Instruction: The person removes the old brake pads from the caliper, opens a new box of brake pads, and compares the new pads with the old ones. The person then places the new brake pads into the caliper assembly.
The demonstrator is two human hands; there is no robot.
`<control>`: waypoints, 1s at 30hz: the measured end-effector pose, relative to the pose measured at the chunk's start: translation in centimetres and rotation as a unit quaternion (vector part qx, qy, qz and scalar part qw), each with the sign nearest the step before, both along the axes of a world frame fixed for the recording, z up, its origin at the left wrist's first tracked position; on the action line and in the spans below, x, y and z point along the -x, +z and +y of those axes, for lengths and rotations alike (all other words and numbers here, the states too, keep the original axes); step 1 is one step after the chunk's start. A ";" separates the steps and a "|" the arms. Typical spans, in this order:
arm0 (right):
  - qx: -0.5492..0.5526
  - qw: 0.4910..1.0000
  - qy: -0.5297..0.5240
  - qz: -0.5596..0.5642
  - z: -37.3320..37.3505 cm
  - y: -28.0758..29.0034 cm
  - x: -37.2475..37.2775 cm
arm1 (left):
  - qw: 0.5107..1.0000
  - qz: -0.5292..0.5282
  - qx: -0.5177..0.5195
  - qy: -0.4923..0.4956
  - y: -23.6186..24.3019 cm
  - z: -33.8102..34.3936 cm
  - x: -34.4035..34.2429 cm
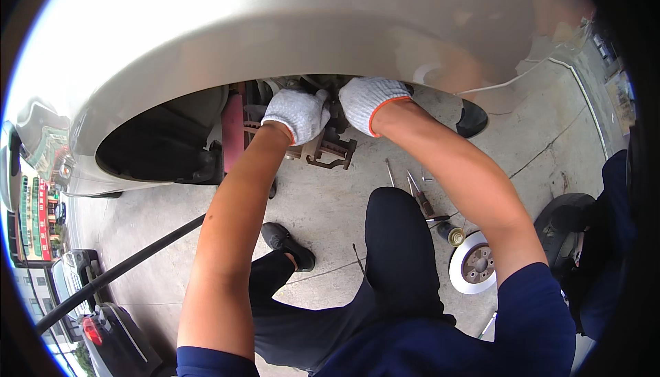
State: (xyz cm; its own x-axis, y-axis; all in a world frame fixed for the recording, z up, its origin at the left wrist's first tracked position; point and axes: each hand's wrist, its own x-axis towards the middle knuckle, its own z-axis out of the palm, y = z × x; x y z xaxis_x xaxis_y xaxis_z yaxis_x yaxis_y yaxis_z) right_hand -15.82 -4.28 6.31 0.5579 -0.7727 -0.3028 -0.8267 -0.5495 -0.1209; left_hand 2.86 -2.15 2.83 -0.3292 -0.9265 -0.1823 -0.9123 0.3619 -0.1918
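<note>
Both my hands wear white knit gloves and reach into the wheel arch of a silver car [275,40]. My left hand [297,113] is curled with its thumb up against dark metal parts at the hub. Close by on the right, my right hand [369,104] bends inward under the fender edge, its fingertips mostly hidden. I cannot make out what either hand grips. Below and between the gloves hangs a rusty brake caliper bracket [335,155]. A reddish upright bar [233,129] stands left of my left hand.
A long black bar [130,263] slants under my left forearm. On the concrete at right lie a brake disc [476,263], a small can [452,234] and several hand tools [421,198]. Someone in dark clothes [605,260] is at the right edge. A parked car [113,336] stands lower left.
</note>
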 end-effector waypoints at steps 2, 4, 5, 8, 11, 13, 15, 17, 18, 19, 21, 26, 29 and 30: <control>-0.020 0.999 -0.009 0.027 -0.4 -0.5 1.6 | 1.000 0.017 -0.002 0.009 -0.3 -0.4 0.8; 0.014 0.994 -0.052 -0.100 0.0 -5.5 4.5 | 1.000 0.010 0.012 -0.010 0.4 -0.9 1.4; 0.022 0.991 -0.070 -0.107 0.2 -8.7 5.2 | 1.000 0.010 0.011 -0.016 0.4 -1.1 1.6; 0.006 0.972 -0.133 -0.191 1.8 -14.3 4.4 | 1.000 0.019 0.003 -0.020 -0.4 -0.7 0.7; -0.023 0.967 -0.146 -0.209 1.2 -18.0 3.2 | 1.000 0.013 0.007 -0.027 -0.5 -0.8 0.8; -0.012 0.967 -0.147 -0.206 0.8 -19.7 2.0 | 0.999 0.016 0.009 -0.028 -0.7 -0.9 0.7; -0.022 0.969 -0.149 -0.195 0.2 -20.1 1.0 | 1.000 0.006 0.001 -0.030 -0.7 -1.0 0.7; -0.053 0.980 -0.130 -0.139 -0.6 -19.9 -0.1 | 1.000 0.001 -0.004 -0.026 -0.7 -1.2 0.6; -0.069 0.984 -0.124 -0.110 -0.9 -20.0 -0.3 | 1.000 0.002 -0.005 -0.026 -0.6 -1.3 0.8; -0.072 0.981 -0.130 -0.125 -1.2 -20.4 -0.3 | 1.000 0.003 -0.006 -0.026 -0.6 -1.4 1.1; -0.078 0.975 -0.138 -0.157 -1.2 -20.5 -0.8 | 0.999 -0.020 -0.036 -0.008 0.1 -1.2 1.7; -0.095 0.972 -0.122 -0.176 -0.2 -17.9 2.5 | 0.998 -0.039 -0.051 0.004 1.0 -0.6 1.7; -0.052 0.987 -0.075 -0.132 0.0 -11.5 4.4 | 0.999 -0.029 -0.039 0.000 0.1 -1.0 1.3; -0.029 0.996 -0.034 -0.076 -0.7 -7.9 4.1 | 0.999 -0.026 -0.028 0.003 0.4 -1.1 1.3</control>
State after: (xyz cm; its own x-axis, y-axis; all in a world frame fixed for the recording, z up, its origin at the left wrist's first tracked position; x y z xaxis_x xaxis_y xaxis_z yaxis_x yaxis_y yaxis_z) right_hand -19.92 -4.96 -1.63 0.5473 -0.7940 -0.2645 -0.8318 -0.4812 -0.2765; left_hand 1.60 -3.26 3.18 -0.3128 -0.9163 -0.2502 -0.9039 0.3681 -0.2177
